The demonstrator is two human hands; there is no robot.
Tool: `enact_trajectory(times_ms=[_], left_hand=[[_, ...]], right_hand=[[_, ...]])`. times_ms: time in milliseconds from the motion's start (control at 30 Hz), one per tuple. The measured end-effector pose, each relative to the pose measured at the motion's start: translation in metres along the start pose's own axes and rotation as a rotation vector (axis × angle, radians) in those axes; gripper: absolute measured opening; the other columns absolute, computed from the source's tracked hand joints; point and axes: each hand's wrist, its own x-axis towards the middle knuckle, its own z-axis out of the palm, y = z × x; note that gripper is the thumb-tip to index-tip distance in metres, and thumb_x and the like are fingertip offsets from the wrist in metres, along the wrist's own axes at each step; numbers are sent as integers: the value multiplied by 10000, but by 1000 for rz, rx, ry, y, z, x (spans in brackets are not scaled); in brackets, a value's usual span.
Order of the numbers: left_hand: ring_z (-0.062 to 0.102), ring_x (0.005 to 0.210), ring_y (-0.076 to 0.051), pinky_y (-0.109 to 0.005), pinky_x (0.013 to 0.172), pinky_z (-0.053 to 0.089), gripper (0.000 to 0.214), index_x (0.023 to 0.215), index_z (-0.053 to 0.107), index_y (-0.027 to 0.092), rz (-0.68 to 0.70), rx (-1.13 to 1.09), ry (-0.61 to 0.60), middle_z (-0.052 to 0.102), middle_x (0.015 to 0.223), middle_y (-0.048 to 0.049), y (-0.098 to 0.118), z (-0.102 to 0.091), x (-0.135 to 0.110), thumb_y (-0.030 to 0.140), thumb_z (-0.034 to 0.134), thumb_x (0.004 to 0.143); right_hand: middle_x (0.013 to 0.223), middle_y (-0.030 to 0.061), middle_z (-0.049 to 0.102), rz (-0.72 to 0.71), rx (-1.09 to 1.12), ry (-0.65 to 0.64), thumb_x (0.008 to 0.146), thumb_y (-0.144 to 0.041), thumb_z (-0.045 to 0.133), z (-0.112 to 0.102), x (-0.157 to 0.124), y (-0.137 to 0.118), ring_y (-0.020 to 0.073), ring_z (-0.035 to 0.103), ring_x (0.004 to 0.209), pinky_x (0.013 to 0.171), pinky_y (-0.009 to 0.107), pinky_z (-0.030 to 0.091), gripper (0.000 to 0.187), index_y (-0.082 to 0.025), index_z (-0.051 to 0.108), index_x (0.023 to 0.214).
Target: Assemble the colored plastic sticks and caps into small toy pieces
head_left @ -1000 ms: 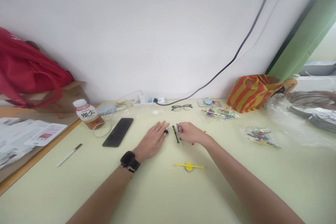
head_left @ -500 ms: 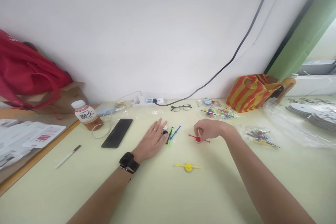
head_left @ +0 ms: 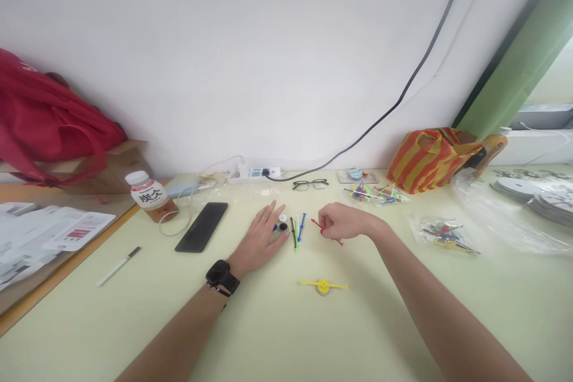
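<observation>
My left hand (head_left: 258, 243) lies flat on the table with its fingers spread, wearing a ring and a black watch. Against its fingertips and thumb are small round pieces, among them a black one (head_left: 283, 227) and a white one (head_left: 282, 218). Just right of these, thin plastic arrows lie side by side, including a black arrow (head_left: 293, 228) and a blue arrow (head_left: 302, 227). My right hand (head_left: 344, 221) is closed on the middle of a red arrow (head_left: 316, 224), whose two ends stick out; the fingertips are hidden. Nearer to me rests a yellow arrow (head_left: 323, 286) on a round base.
Left of my hands are a phone (head_left: 201, 227), a white pen (head_left: 119, 267) and a drink bottle (head_left: 153, 198). Glasses (head_left: 310, 184) and a power strip (head_left: 255, 173) lie by the wall. Bagged plastic pieces (head_left: 444, 234) and a striped bag (head_left: 432, 161) stand to the right.
My right hand has shifted left with the red arrow, which now slants more steeply. The loose arrows sit more upright and closer together. My left hand stays nearly in place.
</observation>
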Motion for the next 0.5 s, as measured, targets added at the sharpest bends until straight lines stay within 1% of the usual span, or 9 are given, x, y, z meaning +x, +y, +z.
enact_trajectory(times_ms=[67, 133, 167, 200, 267, 333, 433, 500], left_hand=[[361, 1497, -287, -502, 1217, 360, 497, 1512, 439, 296, 26, -59, 102, 407, 1614, -89, 6, -3, 2, 420, 509, 1036], [502, 1388, -264, -470, 1168, 430, 381, 1404, 537, 279, 61, -132, 222, 563, 1474, -86, 14, -7, 2, 363, 517, 1033], [556, 1328, -258, -457, 1134, 465, 342, 1358, 564, 270, 83, -167, 266, 614, 1402, -84, 19, -9, 2, 340, 533, 1025], [592, 1280, -254, -445, 1104, 493, 319, 1324, 581, 264, 116, -195, 283, 645, 1348, -82, 25, -10, 1, 321, 556, 1011], [630, 1218, -243, -422, 1063, 527, 296, 1276, 608, 264, 210, -242, 264, 668, 1295, -76, 34, -11, -1, 281, 601, 980], [656, 1159, -228, -399, 1012, 561, 260, 1227, 635, 270, 272, -275, 262, 679, 1265, -71, 41, -11, -2, 241, 603, 970], [686, 1062, -215, -378, 918, 598, 205, 1144, 667, 263, 285, -284, 319, 701, 1186, -76, 45, -12, -2, 208, 584, 965], [696, 999, -207, -366, 871, 605, 188, 1108, 675, 253, 293, -278, 337, 714, 1117, -77, 44, -13, -1, 198, 584, 953]], right_hand=[[636, 5, 688, -51, 159, 18, 741, -138, 615, 8, 6, -5, 161, 671, 569, 561, 249, 490, 99, -196, 535, 728], [653, 1, 696, -105, 352, 31, 752, -145, 609, 18, 13, -12, 159, 694, 579, 589, 255, 544, 101, -193, 522, 731], [671, 2, 703, -134, 450, 33, 755, -146, 609, 23, 16, -15, 162, 709, 604, 614, 264, 570, 95, -191, 526, 742], [685, 3, 709, -160, 541, 34, 756, -146, 610, 28, 19, -18, 165, 722, 630, 641, 274, 590, 86, -188, 535, 757], [705, 2, 719, -207, 687, 38, 760, -150, 616, 37, 24, -24, 165, 734, 661, 688, 295, 612, 74, -184, 557, 789], [723, 3, 726, -241, 783, 38, 767, -168, 627, 43, 27, -27, 164, 738, 675, 708, 308, 618, 69, -182, 570, 803], [747, 14, 736, -270, 853, 24, 771, -193, 636, 46, 28, -29, 175, 746, 705, 705, 304, 611, 75, -182, 571, 807], [749, 19, 736, -278, 856, 33, 777, -195, 623, 47, 29, -30, 167, 734, 688, 676, 282, 589, 68, -183, 565, 812]])
